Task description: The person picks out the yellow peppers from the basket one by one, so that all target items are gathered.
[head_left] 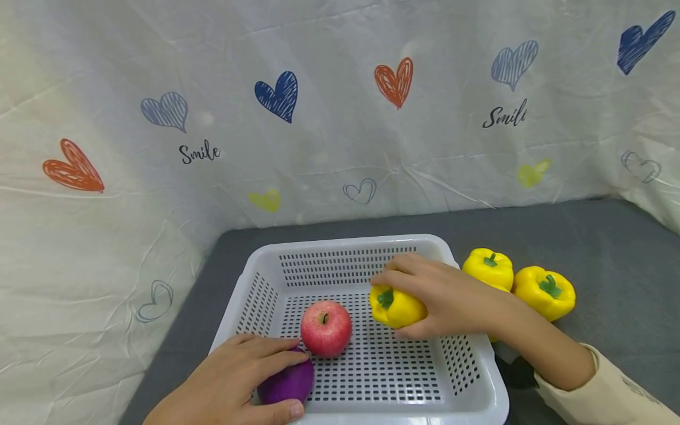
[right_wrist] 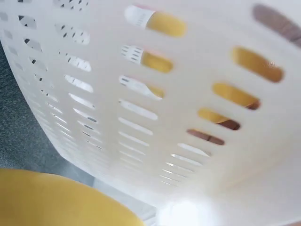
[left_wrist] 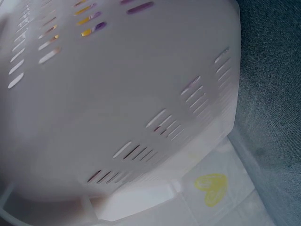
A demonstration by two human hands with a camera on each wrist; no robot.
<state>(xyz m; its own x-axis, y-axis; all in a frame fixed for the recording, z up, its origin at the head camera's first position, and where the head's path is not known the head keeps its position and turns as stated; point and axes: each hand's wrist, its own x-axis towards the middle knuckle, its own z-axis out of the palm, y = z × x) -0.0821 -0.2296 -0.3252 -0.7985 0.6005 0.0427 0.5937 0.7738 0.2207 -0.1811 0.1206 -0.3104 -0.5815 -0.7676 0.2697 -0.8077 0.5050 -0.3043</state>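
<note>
In the head view, my right hand [head_left: 438,292] grips a yellow bell pepper [head_left: 395,310] inside the right part of a white perforated basket [head_left: 350,241]. Its green stem faces left. At the near left corner, my left hand [head_left: 228,381] holds a smooth, rounded purple vegetable [head_left: 291,381], fingers over its top and thumb along its near side. The hand covers much of it. A red apple [head_left: 325,339] sits in the basket between the hands, close to the left fingertips. Both wrist views look at the basket's outer wall [left_wrist: 94,94], with yellow and purple showing through the slots.
Outside the basket on the right stand two yellow bell peppers [head_left: 544,292] on the grey table [head_left: 611,260], with more yellow showing below my forearm. A yellow pepper [right_wrist: 56,202] fills the right wrist view's lower left. Behind hangs a white heart-printed cloth [head_left: 329,147].
</note>
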